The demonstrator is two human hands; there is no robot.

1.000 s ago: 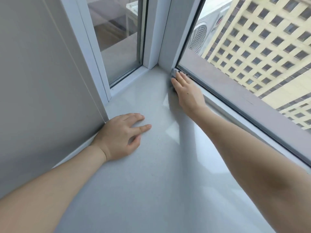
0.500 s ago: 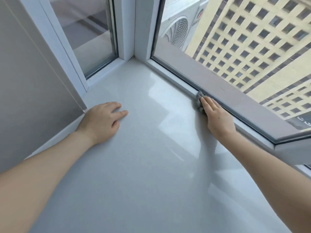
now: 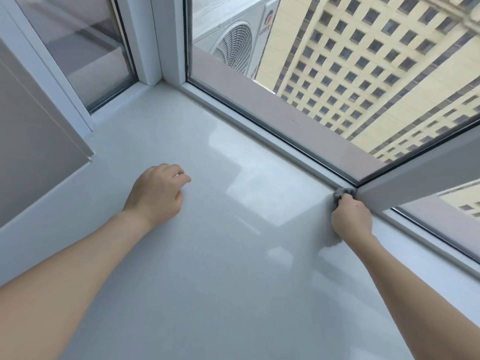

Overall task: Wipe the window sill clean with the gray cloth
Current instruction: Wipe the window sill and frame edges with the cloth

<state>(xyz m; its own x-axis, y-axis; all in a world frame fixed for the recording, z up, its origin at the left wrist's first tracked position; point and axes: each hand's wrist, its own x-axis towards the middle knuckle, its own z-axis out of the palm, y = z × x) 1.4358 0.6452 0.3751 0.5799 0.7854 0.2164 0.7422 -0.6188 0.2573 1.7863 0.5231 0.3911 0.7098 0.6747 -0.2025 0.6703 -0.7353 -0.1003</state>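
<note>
The pale grey window sill (image 3: 233,268) fills the lower part of the view. My right hand (image 3: 351,220) presses a small bunched gray cloth (image 3: 340,194) into the seam where the sill meets the window frame (image 3: 272,141), just at the foot of a slanted frame bar. Only a bit of cloth shows past my fingertips. My left hand (image 3: 155,194) rests on the sill at centre left, fingers curled under, holding nothing.
A white corner post (image 3: 153,48) stands at the far end of the sill. A grey wall panel (image 3: 33,141) closes the left side. A slanted frame bar (image 3: 420,178) crosses on the right. Outside the glass are an air-conditioner unit (image 3: 233,42) and a tall building.
My right hand has slid the cloth along the frame seam from the far corner toward me, to the slanted bar. My left hand's fingers have curled in.
</note>
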